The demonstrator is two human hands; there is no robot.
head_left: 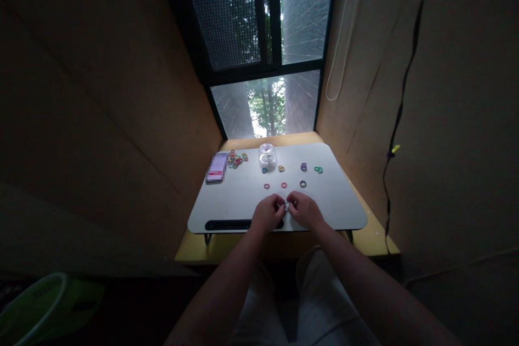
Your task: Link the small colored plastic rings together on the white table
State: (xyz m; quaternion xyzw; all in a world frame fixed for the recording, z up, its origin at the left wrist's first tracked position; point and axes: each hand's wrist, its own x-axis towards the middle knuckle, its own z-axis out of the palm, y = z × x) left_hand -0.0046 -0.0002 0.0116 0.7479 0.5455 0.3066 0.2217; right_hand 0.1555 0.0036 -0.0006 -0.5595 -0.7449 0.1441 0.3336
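My left hand (268, 213) and my right hand (305, 210) meet fingertip to fingertip just over the front of the white lap table (231, 200). Both are closed in a pinch on a small pale-green band (287, 204), mostly hidden by the fingers. Beyond them lie small coloured bands that look like hair ties: a pink one (266, 186), a red one (284, 185) and a dark multicoloured one (303, 184). Farther back are blue bands (265, 170), yellow bands (281, 168), purple bands (304, 166) and green bands (318, 170).
A clear round jar (267, 157) stands at the back of the table. Left of it lie a heap of mixed bands (235, 160) and a phone (217, 167). A black slot (227, 224) runs along the front edge. A dark cable (399, 102) hangs at right.
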